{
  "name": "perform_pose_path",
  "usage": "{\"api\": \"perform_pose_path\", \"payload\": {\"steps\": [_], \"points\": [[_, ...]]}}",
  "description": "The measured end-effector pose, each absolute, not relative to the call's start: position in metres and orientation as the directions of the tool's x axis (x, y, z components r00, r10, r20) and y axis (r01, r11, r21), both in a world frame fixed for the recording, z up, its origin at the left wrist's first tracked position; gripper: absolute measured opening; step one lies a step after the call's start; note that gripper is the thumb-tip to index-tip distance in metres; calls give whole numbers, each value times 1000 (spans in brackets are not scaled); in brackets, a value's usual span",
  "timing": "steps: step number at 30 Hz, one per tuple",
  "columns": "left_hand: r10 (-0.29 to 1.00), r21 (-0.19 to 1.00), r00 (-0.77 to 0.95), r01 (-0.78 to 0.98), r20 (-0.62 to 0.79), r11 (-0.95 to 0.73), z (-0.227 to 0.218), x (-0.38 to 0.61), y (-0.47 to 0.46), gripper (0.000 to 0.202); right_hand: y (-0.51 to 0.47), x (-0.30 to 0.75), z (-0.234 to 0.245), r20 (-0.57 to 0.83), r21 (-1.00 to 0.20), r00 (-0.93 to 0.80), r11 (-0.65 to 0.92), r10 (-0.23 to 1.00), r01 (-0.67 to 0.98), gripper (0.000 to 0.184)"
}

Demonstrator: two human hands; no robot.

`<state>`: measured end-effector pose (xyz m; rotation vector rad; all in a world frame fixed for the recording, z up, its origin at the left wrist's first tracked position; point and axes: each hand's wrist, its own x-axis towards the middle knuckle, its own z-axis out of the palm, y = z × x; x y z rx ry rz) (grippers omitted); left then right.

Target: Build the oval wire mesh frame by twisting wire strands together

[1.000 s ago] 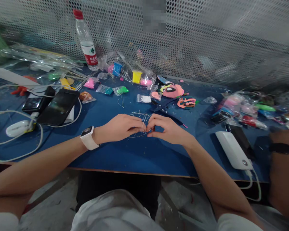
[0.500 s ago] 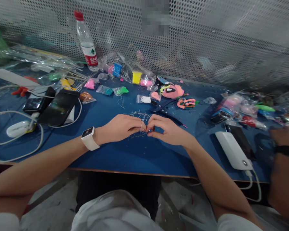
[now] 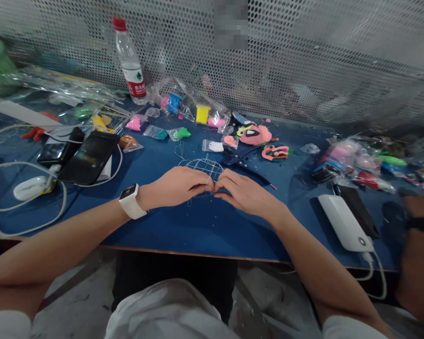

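My left hand (image 3: 178, 186) and right hand (image 3: 245, 193), fingers pinched shut on the wire frame (image 3: 202, 167), pliers (image 3: 245, 165) at 1 o'clock on the surface (image 3: 198, 226)

We've got a thin bare-metal wire frame (image 3: 201, 165) on a matt blue worktop (image 3: 183, 226), glossy plastic bags (image 3: 178, 134) around.

wire frame (image 3: 202, 165) partly hidden behind both hands, co-worker's arm (image 3: 419, 263) cut off at right edge

The person is wearing a white square-faced smartwatch (image 3: 130, 207) on the left wrist, short white sleeves (image 3: 7, 325) showing at the lower corners, and pale trousers (image 3: 169, 308) at bottom centre.
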<state>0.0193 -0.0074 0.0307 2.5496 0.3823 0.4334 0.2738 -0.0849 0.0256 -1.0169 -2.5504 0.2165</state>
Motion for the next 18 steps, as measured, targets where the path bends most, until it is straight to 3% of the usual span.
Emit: {"api": "perform_pose_path", "payload": {"steps": [8, 18], "points": [[356, 566, 909, 181, 215, -804, 32, 21, -7, 14, -87, 271, 28, 206, -425, -613, 634, 762, 645, 11], [334, 570, 909, 140, 251, -810, 30, 20, -6, 16, -88, 275, 33, 182, -504, -610, 606, 771, 616, 6]]}}
